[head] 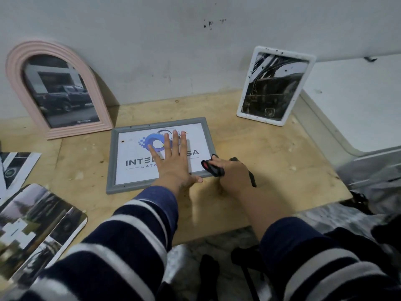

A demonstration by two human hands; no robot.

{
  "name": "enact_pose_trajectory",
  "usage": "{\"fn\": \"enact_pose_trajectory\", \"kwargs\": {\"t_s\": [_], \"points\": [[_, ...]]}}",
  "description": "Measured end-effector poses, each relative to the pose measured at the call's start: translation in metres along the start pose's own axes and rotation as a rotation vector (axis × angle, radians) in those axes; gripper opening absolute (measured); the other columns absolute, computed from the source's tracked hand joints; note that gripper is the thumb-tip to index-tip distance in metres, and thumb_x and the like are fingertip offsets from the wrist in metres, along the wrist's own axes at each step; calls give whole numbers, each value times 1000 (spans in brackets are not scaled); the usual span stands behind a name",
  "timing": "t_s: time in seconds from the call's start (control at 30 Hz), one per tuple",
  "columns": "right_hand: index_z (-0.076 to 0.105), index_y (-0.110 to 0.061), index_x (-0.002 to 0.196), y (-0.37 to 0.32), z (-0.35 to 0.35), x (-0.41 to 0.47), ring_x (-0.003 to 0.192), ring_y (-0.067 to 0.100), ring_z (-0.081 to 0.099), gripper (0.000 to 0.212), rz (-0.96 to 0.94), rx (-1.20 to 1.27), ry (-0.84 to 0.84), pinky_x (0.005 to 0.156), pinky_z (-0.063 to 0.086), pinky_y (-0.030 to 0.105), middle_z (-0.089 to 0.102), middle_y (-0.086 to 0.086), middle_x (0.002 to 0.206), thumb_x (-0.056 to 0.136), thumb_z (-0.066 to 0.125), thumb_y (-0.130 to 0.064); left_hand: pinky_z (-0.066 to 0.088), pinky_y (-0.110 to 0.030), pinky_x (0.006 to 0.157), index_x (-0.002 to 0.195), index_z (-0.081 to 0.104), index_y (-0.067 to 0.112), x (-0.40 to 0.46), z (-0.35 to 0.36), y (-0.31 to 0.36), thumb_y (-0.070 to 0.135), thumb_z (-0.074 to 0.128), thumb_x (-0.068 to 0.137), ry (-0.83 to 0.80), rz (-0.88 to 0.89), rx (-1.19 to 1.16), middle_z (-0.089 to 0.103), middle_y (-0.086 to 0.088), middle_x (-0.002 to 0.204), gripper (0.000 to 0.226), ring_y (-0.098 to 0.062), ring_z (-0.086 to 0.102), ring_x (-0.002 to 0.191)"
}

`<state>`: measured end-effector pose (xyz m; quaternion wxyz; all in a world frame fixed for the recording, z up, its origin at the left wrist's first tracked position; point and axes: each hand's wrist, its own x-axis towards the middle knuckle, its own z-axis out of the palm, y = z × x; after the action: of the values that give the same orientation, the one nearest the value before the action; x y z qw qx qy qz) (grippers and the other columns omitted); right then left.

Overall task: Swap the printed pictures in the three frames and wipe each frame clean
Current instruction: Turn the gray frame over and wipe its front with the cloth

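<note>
Grey frame [160, 156] lying flat at mid-board on the wooden board [249, 148], holding a logo print. Left hand [173, 159], fingers straight and spread, presses flat on its glass. Right hand [233, 172], fingers curled, grips a dark cloth [212, 168] at the frame's lower right corner. Pink arched frame [54, 90] and white frame [275, 85] lean on the wall behind; loose prints [32, 231] lie left
</note>
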<state>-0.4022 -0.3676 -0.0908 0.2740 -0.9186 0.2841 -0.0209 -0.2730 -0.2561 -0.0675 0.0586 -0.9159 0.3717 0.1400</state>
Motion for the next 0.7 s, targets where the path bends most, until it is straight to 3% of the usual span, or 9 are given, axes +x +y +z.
{"fn": "enact_pose_trajectory", "kwargs": {"t_s": [0.13, 0.3, 0.4, 0.5, 0.57, 0.63, 0.7], "points": [[60, -23, 130, -6, -2, -10, 116, 23, 57, 43, 58, -18, 52, 96, 41, 25, 61, 2, 131, 92, 51, -5, -11, -72, 104, 136, -42, 14, -3, -4, 2, 79, 60, 65, 11, 1, 7, -39, -10, 151, 141, -31, -34, 140], [71, -9, 110, -12, -33, -14, 98, 18, 60, 48, 342, 443, 98, 82, 45, 21, 69, 7, 104, 78, 44, 15, -13, -70, 104, 139, -41, 15, -7, -4, -4, 80, 58, 66, 55, 51, 16, -39, -8, 151, 139, -30, -34, 139], [68, -9, 114, -14, -46, -18, 95, 20, 57, 47, 459, 483, 188, 79, 45, 24, 65, 6, 104, 81, 42, 13, -12, -67, 109, 140, -39, 16, -15, -2, -39, 82, 56, 66, 76, 19, -63, -36, -6, 153, 138, -27, -32, 141], [66, -11, 117, -21, -41, -23, 96, 22, 57, 45, 461, 426, 206, 78, 45, 25, 65, 6, 107, 83, 44, 10, 0, -62, 114, 146, -30, 18, -25, 6, -89, 78, 62, 64, 119, -109, -222, -26, -2, 158, 137, -25, -19, 146], [65, -13, 119, -29, -29, -25, 101, 24, 59, 47, 426, 371, 225, 79, 44, 24, 67, 7, 110, 83, 44, 8, 15, -57, 114, 151, -16, 16, -35, 13, -117, 76, 65, 63, 157, -212, -266, -9, -2, 160, 134, -27, 0, 147], [63, -16, 123, -37, -16, -26, 98, 21, 59, 50, 384, 336, 248, 78, 44, 23, 67, 6, 109, 84, 44, 8, 31, -51, 106, 150, 2, 13, -42, 20, -136, 74, 67, 63, 173, -278, -272, 13, -7, 153, 125, -31, 21, 137], [64, -22, 122, -42, -3, -25, 87, 20, 59, 48, 341, 273, 258, 70, 46, 26, 67, 4, 100, 87, 43, 5, 37, -49, 98, 146, 17, 14, -48, 27, -151, 72, 68, 65, 150, -322, -298, 28, -10, 140, 112, -32, 31, 126]]}}
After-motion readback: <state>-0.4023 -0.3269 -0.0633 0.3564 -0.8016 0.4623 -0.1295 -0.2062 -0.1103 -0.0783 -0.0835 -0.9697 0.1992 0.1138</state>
